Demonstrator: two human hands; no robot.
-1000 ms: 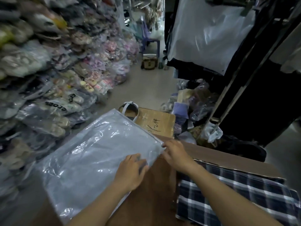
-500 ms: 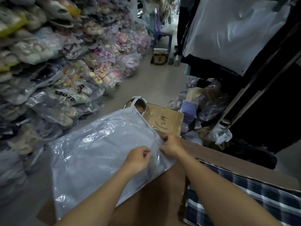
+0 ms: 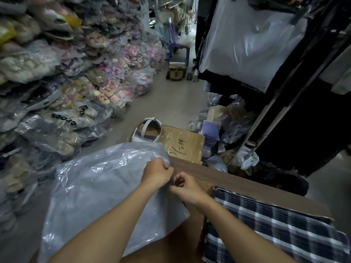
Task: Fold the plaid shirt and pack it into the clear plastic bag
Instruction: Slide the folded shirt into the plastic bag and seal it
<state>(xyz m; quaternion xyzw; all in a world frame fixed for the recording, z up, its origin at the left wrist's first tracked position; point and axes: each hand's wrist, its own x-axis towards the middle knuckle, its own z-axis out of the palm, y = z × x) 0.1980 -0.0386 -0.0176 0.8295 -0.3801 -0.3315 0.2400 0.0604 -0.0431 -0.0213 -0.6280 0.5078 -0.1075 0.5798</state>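
A clear plastic bag (image 3: 98, 186) lies across the left part of the brown table (image 3: 228, 179), crinkled and shiny, hanging over the table's left edge. My left hand (image 3: 156, 172) pinches the bag's right edge with closed fingers. My right hand (image 3: 187, 188) grips the same edge just to the right, fingers curled. The two hands almost touch. The plaid shirt (image 3: 275, 230), dark blue with white lines, lies folded flat at the lower right of the table, partly behind my right forearm.
A cardboard box (image 3: 182, 147) with handwriting sits beyond the table, a white-strapped bag (image 3: 147, 130) beside it. Stacks of bagged shoes (image 3: 57, 92) fill the left. Bagged goods (image 3: 224, 122) and a dark clothes rack (image 3: 284, 92) stand at the right. A floor aisle (image 3: 167, 103) runs ahead.
My left hand went from flat on the bag to pinching its right edge. Both hands have drawn together on that edge, and the bag's corner has lifted and crumpled.
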